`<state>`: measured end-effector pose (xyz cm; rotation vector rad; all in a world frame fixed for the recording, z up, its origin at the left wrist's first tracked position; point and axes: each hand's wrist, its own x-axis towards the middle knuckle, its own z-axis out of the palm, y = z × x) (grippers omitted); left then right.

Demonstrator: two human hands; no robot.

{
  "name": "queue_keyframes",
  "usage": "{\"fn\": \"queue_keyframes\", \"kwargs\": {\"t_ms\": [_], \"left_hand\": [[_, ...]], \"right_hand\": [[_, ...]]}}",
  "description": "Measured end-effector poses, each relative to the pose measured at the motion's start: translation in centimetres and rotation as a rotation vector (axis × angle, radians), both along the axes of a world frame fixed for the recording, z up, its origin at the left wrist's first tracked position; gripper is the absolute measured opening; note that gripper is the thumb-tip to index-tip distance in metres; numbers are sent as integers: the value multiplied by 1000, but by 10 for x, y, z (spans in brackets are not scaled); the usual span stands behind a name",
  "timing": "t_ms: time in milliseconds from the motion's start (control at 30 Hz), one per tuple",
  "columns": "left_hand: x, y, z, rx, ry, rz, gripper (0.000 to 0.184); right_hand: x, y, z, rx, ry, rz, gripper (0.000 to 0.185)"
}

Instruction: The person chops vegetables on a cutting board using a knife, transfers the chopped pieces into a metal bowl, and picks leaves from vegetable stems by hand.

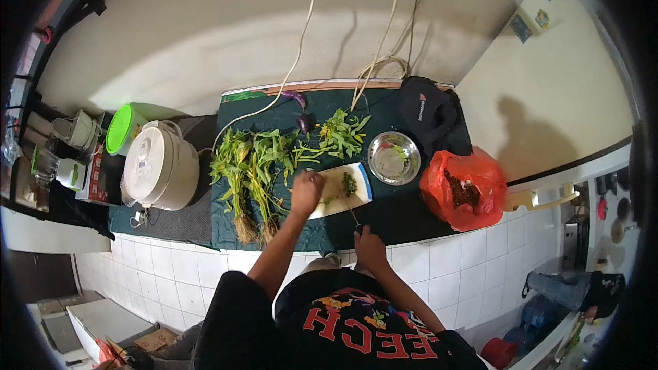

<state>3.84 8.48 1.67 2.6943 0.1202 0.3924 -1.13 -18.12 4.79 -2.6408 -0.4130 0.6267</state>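
A white cutting board [361, 196] with a blue edge lies near the front of the table. Chopped green pieces [349, 183] form a small heap on its right part. My right hand [371, 248] grips the dark handle of a knife [354, 216], whose blade reaches over the board's front edge. Over the board's left end, my left hand [306, 193] is closed with curled fingers; what they hold, if anything, is hidden. Bunches of leafy greens with roots [257, 164] lie left of that hand. More leafy sprigs [344, 133] rest behind the board.
A steel bowl [394, 157] stands right of the board, beside a red plastic bag [445, 199] with dark scraps. Behind are a black cap [425, 106] and a purple eggplant [303, 122]. A white rice cooker [161, 164] stands left. Another person [582, 291] is at far right.
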Motion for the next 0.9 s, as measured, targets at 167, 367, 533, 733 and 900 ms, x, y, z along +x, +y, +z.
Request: {"fn": "queue_keyframes", "kwargs": {"t_ms": [167,367,533,733,900], "left_hand": [[-50,-45,-6,-50,50,7,18],[-43,-39,-19,-109,-36,-36,24],[-16,-46,-23,-94,-79,-62,24],[-12,-52,-16,-68,-4,-45,16],[-18,-54,-18,-100,-110,-15,13]], "right_hand": [[12,9,14,43,16,-11,34],[17,12,15,31,12,1,33],[21,18,13,67,39,-13,31],[34,25,16,124,-88,43,31],[38,33,13,70,-112,69,30]]}}
